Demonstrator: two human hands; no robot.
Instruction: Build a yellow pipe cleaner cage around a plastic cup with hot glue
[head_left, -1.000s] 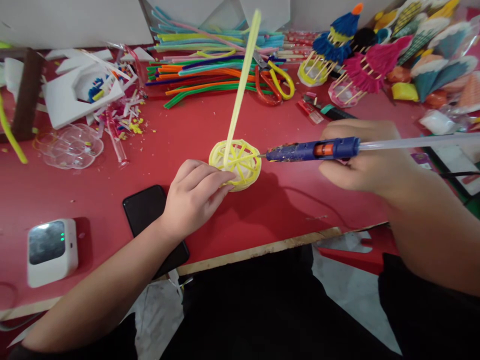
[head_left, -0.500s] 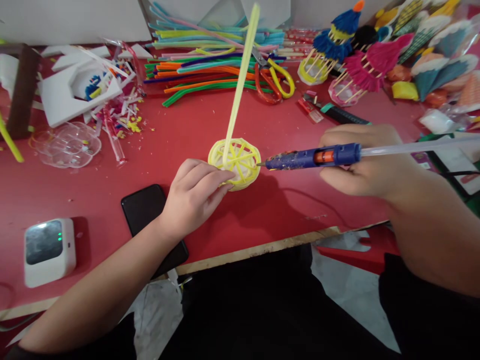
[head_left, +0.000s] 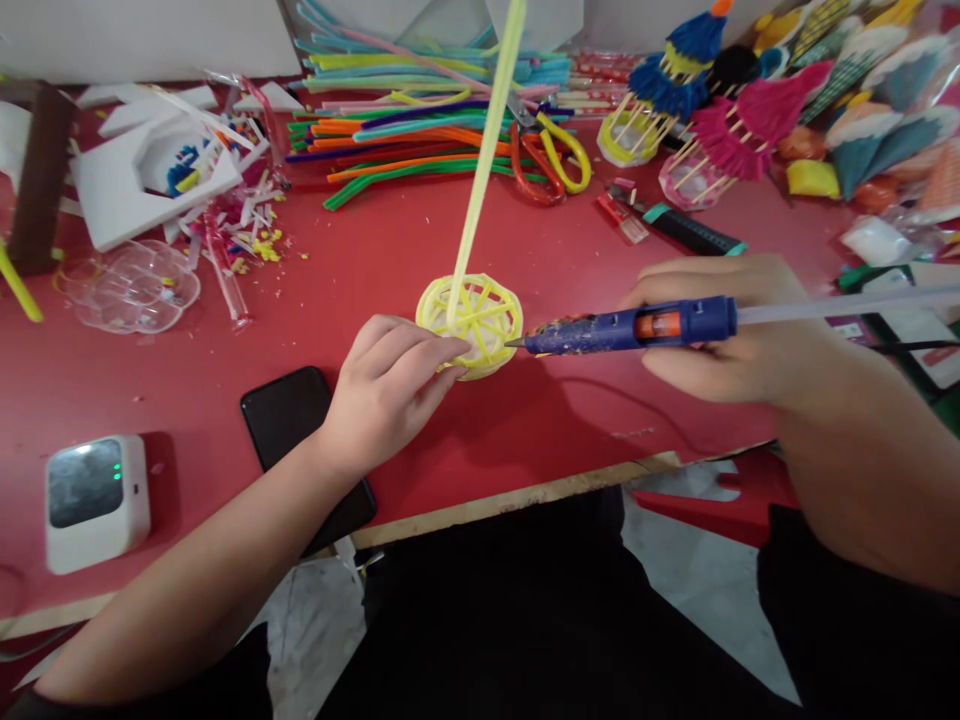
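Observation:
A small round yellow basket frame (head_left: 480,322) woven from pipe cleaner sits on the red table (head_left: 420,250). A long pale yellow pipe cleaner (head_left: 487,150) rises from its middle toward the top of the view. My left hand (head_left: 386,385) pinches the frame's near left rim and steadies it. My right hand (head_left: 731,325) is wrapped round a blue glue gun (head_left: 630,328) with a clear glue stick (head_left: 847,302) sticking out behind. The gun's tip touches the frame's right rim.
A black phone (head_left: 289,415) lies by my left wrist, a white device (head_left: 94,500) at the front left. Coloured pipe cleaners (head_left: 405,130) and scissors (head_left: 544,160) lie at the back. Finished tufted crafts (head_left: 712,100) crowd the back right; white foam pieces (head_left: 142,170) and scraps sit back left.
The glue gun dropped slightly and slid left, bringing its tip onto the frame's right rim. My left hand kept its hold.

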